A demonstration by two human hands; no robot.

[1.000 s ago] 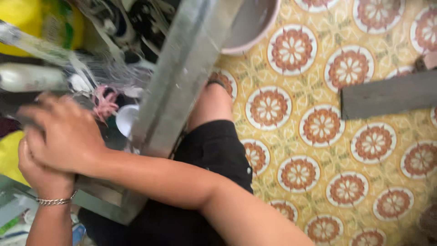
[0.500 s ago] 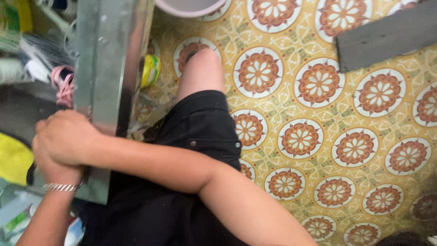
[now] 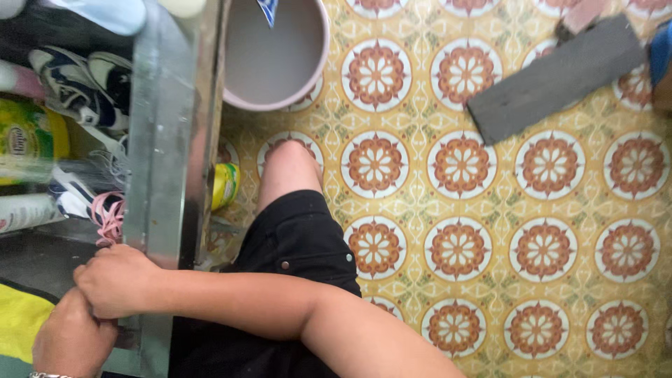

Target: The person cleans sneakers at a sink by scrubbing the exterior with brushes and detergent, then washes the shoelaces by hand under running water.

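Seen from above, your right hand sits at about eight o'clock in the view, its arm reaching across your lap from the lower right, fingers curled into a closed grip over your left hand. Your left hand lies just below and touching it, at about seven o'clock, also curled shut; whether either hand holds something inside the clasp cannot be told, since the fingers hide it. A thin bracelet shows at the left wrist, at the bottom edge. Both hands rest against the near end of a worn grey metal surface edge that runs from eleven o'clock down toward seven. Just above your right hand, touching the metal edge, hangs a loop of pink cord. Left of the metal edge, around nine to ten o'clock, lie dark sneakers with white laces and a yellow-green bottle. A patch of yellow cloth lies beside your left hand. Your knee and black shorts fill the lower centre. At twelve o'clock a pale round basin stands on the patterned floor tiles, and a small yellow can lies between the basin and your knee. At two o'clock a dark grey slab lies tilted on the floor.
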